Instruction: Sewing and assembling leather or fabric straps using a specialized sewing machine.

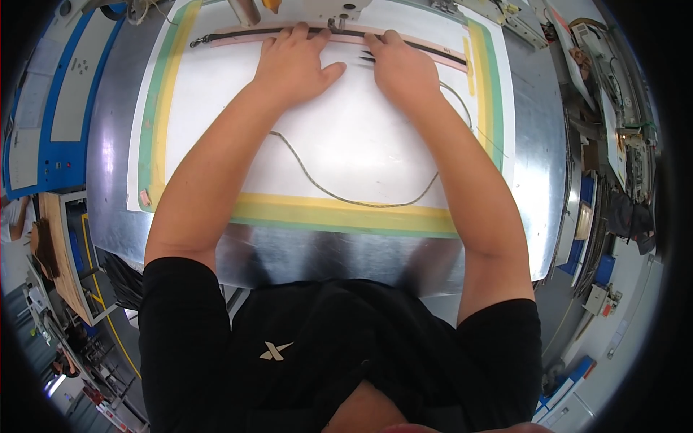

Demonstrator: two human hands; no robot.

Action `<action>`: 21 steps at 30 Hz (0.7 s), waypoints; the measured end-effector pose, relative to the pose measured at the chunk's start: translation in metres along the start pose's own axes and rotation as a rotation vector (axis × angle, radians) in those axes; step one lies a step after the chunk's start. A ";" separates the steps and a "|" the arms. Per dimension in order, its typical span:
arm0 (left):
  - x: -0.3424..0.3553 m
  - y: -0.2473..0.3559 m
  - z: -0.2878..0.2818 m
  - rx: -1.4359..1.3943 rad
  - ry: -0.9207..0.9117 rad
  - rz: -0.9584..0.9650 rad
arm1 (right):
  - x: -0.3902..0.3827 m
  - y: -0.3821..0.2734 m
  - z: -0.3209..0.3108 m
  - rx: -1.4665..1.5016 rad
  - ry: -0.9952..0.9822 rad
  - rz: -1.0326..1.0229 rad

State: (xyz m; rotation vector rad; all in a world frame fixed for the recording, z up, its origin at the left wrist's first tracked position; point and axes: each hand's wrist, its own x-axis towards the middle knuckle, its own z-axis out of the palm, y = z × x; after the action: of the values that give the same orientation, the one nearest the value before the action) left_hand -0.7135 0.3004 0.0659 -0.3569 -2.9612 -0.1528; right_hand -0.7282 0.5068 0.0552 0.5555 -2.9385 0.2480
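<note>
A long black zipper-like strip (pixel 238 34) with a metal piece at its left end lies along pink strips (pixel 451 54) on a white sheet (pixel 339 144) with yellow and green borders. My left hand (pixel 292 65) presses its spread fingertips on the strip, thumb out. My right hand (pixel 401 72) has curled fingers around a dark pointed tool, probably tweezers (pixel 367 58), with fingertips at the strip. Between my hands, a machine's metal foot (pixel 336 25) sits at the strip. A thin cord (pixel 310 173) loops across the sheet, partly hidden under my arms.
The metal tabletop (pixel 541 144) surrounds the sheet. A machine head (pixel 333 9) stands at the back centre. A blue-and-white machine (pixel 65 94) is at left, beside a wooden-topped stand (pixel 65 267). Equipment and blue bins (pixel 605 267) line the right. Another person's arm (pixel 16 216) shows far left.
</note>
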 end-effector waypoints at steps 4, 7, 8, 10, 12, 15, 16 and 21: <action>0.001 0.006 0.005 0.010 0.012 -0.001 | -0.006 0.010 -0.002 0.030 -0.003 0.001; -0.001 0.009 0.003 0.025 0.021 -0.015 | -0.016 0.027 -0.006 -0.005 -0.010 0.078; -0.002 0.010 0.001 0.034 -0.006 -0.044 | -0.020 0.038 -0.009 -0.013 -0.039 0.109; -0.002 0.011 0.003 0.041 -0.031 -0.070 | -0.029 0.061 -0.013 -0.024 -0.066 0.145; -0.002 0.012 0.007 0.070 -0.001 -0.067 | -0.037 0.080 -0.013 -0.055 -0.077 0.175; 0.001 0.024 0.007 0.094 -0.028 -0.083 | -0.039 0.088 -0.009 -0.059 -0.050 0.151; 0.003 0.029 0.009 0.098 -0.029 -0.083 | -0.038 0.088 -0.008 -0.054 -0.049 0.151; 0.015 0.058 0.015 0.051 -0.043 -0.044 | -0.033 0.090 -0.001 -0.056 -0.062 0.117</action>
State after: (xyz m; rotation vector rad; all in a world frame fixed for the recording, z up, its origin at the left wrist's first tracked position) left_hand -0.7155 0.3616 0.0580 -0.2929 -3.0104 -0.0755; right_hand -0.7313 0.6006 0.0384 0.3905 -3.0315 0.1627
